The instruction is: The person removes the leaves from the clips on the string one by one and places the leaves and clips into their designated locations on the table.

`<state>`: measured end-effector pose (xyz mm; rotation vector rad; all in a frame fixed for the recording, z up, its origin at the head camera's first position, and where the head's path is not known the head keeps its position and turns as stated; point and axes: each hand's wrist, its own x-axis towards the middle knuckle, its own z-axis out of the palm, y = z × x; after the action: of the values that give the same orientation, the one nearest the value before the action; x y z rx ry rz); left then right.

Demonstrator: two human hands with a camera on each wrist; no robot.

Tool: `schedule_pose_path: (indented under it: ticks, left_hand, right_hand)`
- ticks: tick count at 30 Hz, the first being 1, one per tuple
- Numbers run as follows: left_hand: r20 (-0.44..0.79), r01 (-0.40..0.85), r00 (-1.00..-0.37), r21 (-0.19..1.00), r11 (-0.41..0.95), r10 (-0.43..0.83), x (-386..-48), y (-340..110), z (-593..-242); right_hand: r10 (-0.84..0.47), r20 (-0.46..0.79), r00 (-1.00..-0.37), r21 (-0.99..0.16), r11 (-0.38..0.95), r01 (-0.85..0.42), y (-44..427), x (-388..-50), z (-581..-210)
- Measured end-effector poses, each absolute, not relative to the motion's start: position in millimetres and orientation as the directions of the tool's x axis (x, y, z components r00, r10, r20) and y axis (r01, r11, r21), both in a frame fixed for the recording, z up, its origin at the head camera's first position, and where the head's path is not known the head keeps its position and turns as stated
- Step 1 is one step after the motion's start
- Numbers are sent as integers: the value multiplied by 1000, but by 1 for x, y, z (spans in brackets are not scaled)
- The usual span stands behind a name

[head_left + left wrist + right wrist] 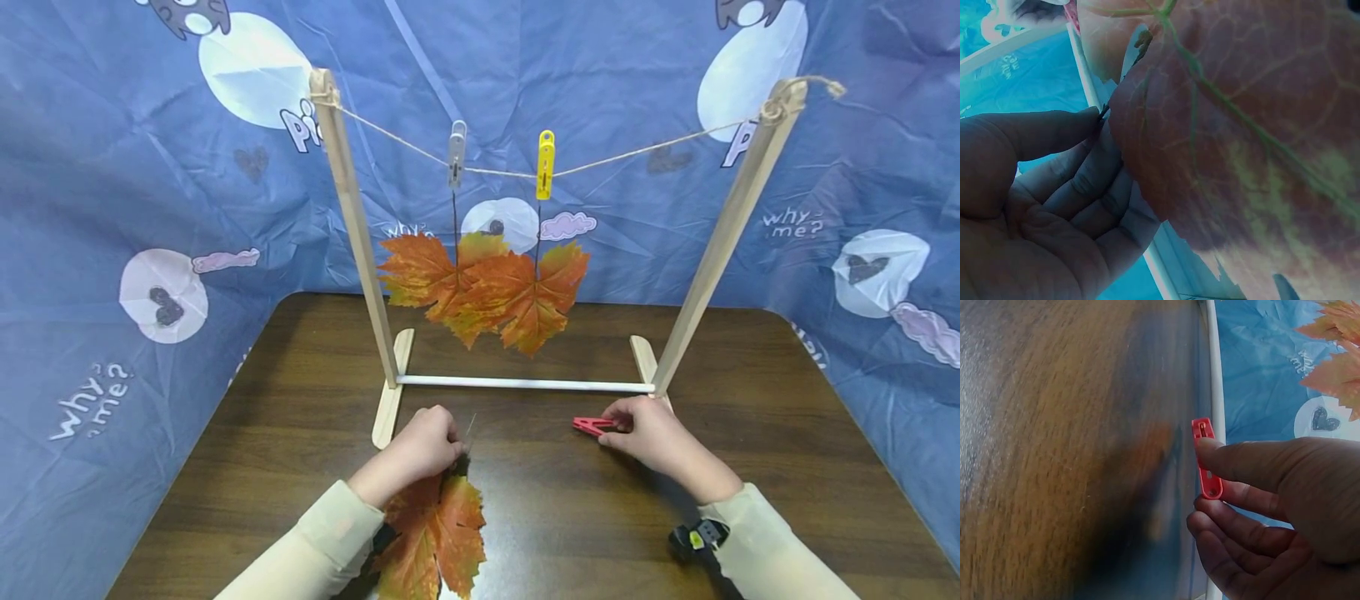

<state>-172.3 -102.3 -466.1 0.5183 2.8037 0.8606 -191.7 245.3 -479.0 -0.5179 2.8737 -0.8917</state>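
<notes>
My left hand [429,439] pinches the thin stem of an orange maple leaf [450,533], which hangs below the hand toward the near side. In the left wrist view the leaf [1241,144] fills much of the picture, and thumb and forefinger meet at its stem. Between thumb and fingers of my right hand [648,433] is a red clothespin [591,426], also plain in the right wrist view as a red clothespin [1207,459]. Two more maple leaves [536,300] hang from a twine line [637,157], one by a grey clothespin [457,154], the other by a yellow clothespin [545,165].
The twine spans two wooden posts [352,225] on flat feet [387,408]. A white rod [525,383] joins the posts low down, just beyond both hands. Beneath is a dark wooden table [300,400]; a blue printed cloth [75,208] hangs behind it.
</notes>
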Motion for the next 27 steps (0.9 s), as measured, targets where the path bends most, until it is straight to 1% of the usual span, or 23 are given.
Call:
schedule_pose_path:
  ticks: [12, 24, 27]
  left_hand:
    - [-43, 295, -921, 574, 764, 388, -171, -104, -469]
    - [-53, 285, -922, 574, 767, 383, -173, -103, -475]
    - [-36, 298, -921, 574, 763, 387, -172, -104, -475]
  right_hand:
    - [-312, -21, -950, -564, 788, -246, 249, -192, -485]
    - [-336, 17, -942, -548, 785, -290, 250, -190, -488]
    - [-339, 17, -941, -545, 785, -293, 251, -190, -488]
